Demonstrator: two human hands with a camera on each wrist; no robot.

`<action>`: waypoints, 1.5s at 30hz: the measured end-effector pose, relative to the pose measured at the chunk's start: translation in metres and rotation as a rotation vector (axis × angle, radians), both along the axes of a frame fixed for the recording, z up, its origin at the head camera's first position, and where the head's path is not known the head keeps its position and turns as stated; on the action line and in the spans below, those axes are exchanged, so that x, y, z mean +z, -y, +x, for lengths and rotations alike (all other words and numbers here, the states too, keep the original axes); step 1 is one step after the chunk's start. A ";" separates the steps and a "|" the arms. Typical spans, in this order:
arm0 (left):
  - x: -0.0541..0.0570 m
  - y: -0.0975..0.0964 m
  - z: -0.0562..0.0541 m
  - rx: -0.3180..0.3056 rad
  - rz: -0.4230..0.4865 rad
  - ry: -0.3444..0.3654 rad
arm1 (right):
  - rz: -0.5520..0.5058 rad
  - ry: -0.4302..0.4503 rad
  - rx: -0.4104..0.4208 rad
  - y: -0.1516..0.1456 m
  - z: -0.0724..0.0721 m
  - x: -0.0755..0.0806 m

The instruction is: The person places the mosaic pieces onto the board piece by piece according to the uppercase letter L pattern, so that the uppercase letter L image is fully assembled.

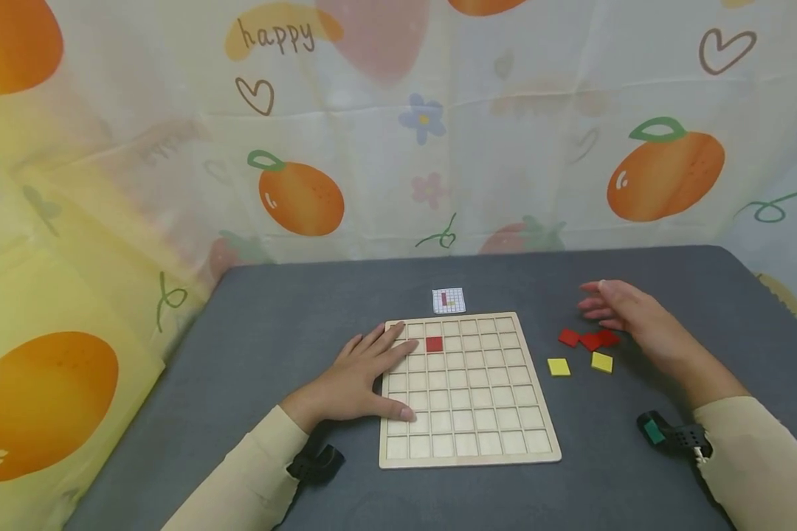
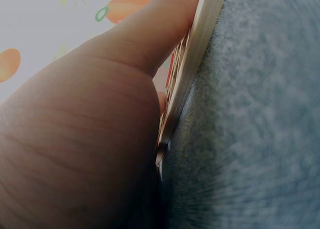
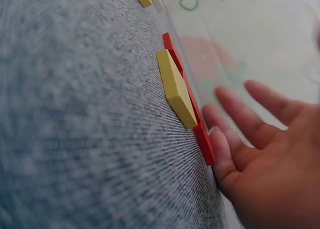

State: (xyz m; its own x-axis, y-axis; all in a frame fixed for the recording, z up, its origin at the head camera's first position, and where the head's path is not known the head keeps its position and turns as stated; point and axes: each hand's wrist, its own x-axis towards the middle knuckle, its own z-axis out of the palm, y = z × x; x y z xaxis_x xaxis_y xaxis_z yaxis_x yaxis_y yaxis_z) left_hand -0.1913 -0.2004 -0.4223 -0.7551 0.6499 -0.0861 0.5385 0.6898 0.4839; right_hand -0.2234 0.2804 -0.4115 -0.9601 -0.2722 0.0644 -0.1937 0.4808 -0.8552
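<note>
My left hand [image 1: 355, 376] lies with spread fingers on the left side of a pale wooden grid board [image 1: 461, 420], its thumb on the lower left squares. One red square tile [image 1: 434, 344] sits in a cell of the second row, just right of the left fingertips. To the right of the board, my right hand [image 1: 651, 328] hovers with loosely bent fingers and holds nothing. Just below its fingers lie three red tiles [image 1: 590, 341] bunched together, partly behind a yellow tile [image 3: 175, 89] in the right wrist view. Another yellow tile [image 1: 559, 367] is nearer the board.
Behind the board's far edge lies a small white card [image 1: 457, 301] printed with a grid and coloured marks. Everything rests on a dark grey table [image 1: 292, 310]. A fruit-patterned cloth [image 1: 372, 147] hangs at the back and left. Each wrist carries a black strap [image 1: 687, 436].
</note>
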 end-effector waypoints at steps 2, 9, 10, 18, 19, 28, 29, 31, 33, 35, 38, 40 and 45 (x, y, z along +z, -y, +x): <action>0.001 0.000 -0.001 0.000 0.004 0.000 | 0.053 0.023 -0.005 0.000 0.000 -0.004; 0.000 0.000 -0.001 0.002 0.000 0.000 | 0.162 0.021 0.016 0.000 0.001 -0.012; 0.000 0.000 -0.001 0.004 -0.001 0.000 | 0.174 0.006 0.024 0.001 0.001 -0.012; -0.001 0.000 -0.001 0.003 0.008 -0.005 | 0.234 -0.098 0.073 0.004 0.000 -0.014; -0.001 0.001 -0.001 0.003 0.008 -0.006 | 0.232 -0.098 0.077 0.004 0.000 -0.015; -0.002 0.000 -0.001 0.004 0.005 -0.016 | 0.241 -0.113 0.053 0.009 0.002 -0.015; -0.002 0.000 -0.001 0.004 0.005 -0.017 | 0.243 -0.112 0.047 0.009 0.003 -0.015; -0.002 0.000 -0.001 0.004 0.005 -0.018 | 0.239 -0.103 0.037 0.011 0.003 -0.015; -0.002 0.000 -0.001 0.003 0.007 -0.020 | 0.228 -0.086 0.030 0.013 0.003 -0.014; -0.002 0.000 -0.001 0.001 0.005 -0.022 | 0.214 -0.070 0.024 0.014 0.003 -0.014; -0.001 0.000 -0.001 0.000 0.004 -0.025 | 0.200 -0.066 0.019 0.016 0.004 -0.013; -0.001 0.000 -0.001 0.000 0.003 -0.023 | 0.191 -0.070 0.012 0.017 0.005 -0.012; -0.001 0.001 0.000 -0.004 0.005 -0.017 | 0.164 -0.082 -0.019 0.019 0.007 -0.010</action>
